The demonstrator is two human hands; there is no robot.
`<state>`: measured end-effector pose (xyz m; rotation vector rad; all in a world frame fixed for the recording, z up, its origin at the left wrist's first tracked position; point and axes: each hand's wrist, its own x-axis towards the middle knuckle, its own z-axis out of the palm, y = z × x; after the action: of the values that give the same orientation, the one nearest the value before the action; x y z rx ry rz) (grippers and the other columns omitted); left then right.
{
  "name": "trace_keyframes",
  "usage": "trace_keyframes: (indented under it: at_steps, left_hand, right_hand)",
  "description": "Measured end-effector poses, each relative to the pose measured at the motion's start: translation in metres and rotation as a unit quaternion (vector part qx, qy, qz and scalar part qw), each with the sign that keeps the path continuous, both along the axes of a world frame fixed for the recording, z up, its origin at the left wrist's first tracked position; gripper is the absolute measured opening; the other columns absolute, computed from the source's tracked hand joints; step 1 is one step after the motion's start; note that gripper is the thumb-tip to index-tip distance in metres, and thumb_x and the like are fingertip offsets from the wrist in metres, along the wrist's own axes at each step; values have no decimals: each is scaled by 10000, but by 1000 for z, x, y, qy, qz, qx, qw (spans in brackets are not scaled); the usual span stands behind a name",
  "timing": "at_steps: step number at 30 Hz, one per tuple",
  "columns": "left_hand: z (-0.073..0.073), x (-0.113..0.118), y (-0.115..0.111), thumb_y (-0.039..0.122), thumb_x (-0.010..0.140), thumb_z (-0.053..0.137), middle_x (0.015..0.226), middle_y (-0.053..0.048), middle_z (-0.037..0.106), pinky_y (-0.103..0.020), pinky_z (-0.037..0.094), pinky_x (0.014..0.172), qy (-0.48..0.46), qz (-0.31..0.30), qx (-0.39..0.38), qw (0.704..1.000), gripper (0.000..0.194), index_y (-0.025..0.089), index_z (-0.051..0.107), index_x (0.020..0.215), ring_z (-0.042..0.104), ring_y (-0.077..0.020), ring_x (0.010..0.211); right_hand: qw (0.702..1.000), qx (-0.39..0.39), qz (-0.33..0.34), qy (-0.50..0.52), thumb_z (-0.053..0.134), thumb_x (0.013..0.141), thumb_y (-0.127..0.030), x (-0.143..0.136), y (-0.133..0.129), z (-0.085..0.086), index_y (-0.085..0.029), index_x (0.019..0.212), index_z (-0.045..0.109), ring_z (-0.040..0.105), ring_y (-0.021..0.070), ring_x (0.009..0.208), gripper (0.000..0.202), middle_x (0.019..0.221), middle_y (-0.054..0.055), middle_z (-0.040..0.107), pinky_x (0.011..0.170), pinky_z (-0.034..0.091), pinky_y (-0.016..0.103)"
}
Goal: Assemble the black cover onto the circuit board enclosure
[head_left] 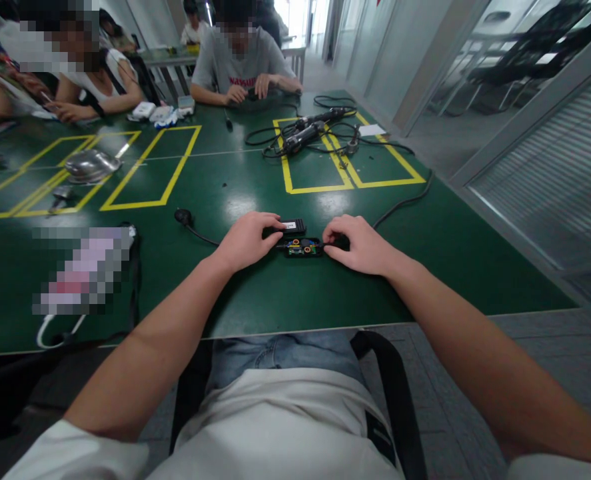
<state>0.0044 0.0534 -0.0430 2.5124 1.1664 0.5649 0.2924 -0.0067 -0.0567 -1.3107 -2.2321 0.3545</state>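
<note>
A small black case [303,248] lies open on the green table, showing a circuit board with round copper-coloured parts. Just behind it is a black cover [293,227] with a white label. My left hand [253,239] is at the left end of the case, its fingers curled round the black cable where it enters. At the right end, my right hand [351,243] has thumb and fingers pinched on the other cable's black end. A black plug [183,217] lies to the left on its cable.
Black tools with coiled cables [303,137] lie at the back right inside yellow tape. A metal bowl [92,165] stands at the back left, a blurred phone-like object [88,270] nearer. People sit across the table, one handling a small dark object.
</note>
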Motion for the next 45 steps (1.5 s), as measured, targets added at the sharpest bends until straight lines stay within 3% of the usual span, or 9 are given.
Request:
trace_keyframes:
  at_steps: [3,6,10,16,29,34,39,42,45]
  left_hand:
    - [2,-2,0,233,954,819,1151,-78,873,-455,624,1036,-21,57,-19,998,210,241,884,1154,799,-291,1081]
    - [5,-3,-3,250,974,804,1140,-66,863,-425,615,1000,-55,48,-15,997,284,249,860,1252,778,-264,1043]
    - [11,-2,-11,317,1044,723,1374,-96,808,-403,600,1006,-110,-48,-8,993,432,266,777,1469,734,-264,1184]
    - [11,0,-15,334,1084,671,1328,-107,784,-498,531,1172,-17,-171,-26,985,362,301,832,1406,713,-282,1218]
    - [14,3,-19,289,1074,641,1290,-103,793,-457,568,1130,-25,-159,-56,985,362,258,818,1389,736,-267,1182]
    - [9,4,-15,312,1076,632,1263,-92,803,-410,608,986,-113,-58,-70,989,460,229,645,1528,749,-232,1040]
    - [2,2,-7,291,1029,712,1199,-95,791,-454,587,1021,-68,21,-26,997,237,224,698,1256,723,-264,1065]
    - [0,2,-7,301,1040,685,1075,-80,776,-470,585,1005,-28,16,-17,999,114,236,715,1128,706,-295,1079]
    - [4,0,-9,294,1034,660,1178,-97,751,-492,561,1085,-27,-22,16,999,96,224,725,1035,687,-293,1152]
  right_hand:
    - [1000,-4,2,-2,685,852,-288,1,0,0,-243,840,684,661,281,869,46,881,65,759,858,434,415]
    - [1000,-4,3,-3,687,830,-267,2,1,-1,-243,847,690,660,281,875,30,886,62,761,872,440,415]
    - [1000,-1,-3,-11,694,815,-267,1,0,-2,-241,853,689,660,287,881,46,891,64,758,867,434,416]
    - [1000,4,-11,-19,715,798,-269,-1,-1,0,-252,848,677,643,293,875,65,885,65,752,862,427,423]
    - [1000,-4,-5,-19,704,820,-276,0,-1,0,-251,839,648,631,279,858,65,875,57,728,839,419,408]
    - [1000,-6,-2,-7,718,822,-275,1,-1,0,-255,864,656,640,273,848,77,867,48,726,831,449,401]
    - [998,-19,12,53,703,852,-291,-3,-5,2,-254,900,651,630,236,772,79,836,33,706,757,484,374]
    - [997,-23,12,73,703,863,-296,-6,-7,3,-251,883,658,611,220,731,67,832,35,716,721,491,369]
    - [997,-19,12,76,709,872,-300,-7,-7,4,-246,866,680,613,218,724,61,832,40,728,719,500,371]
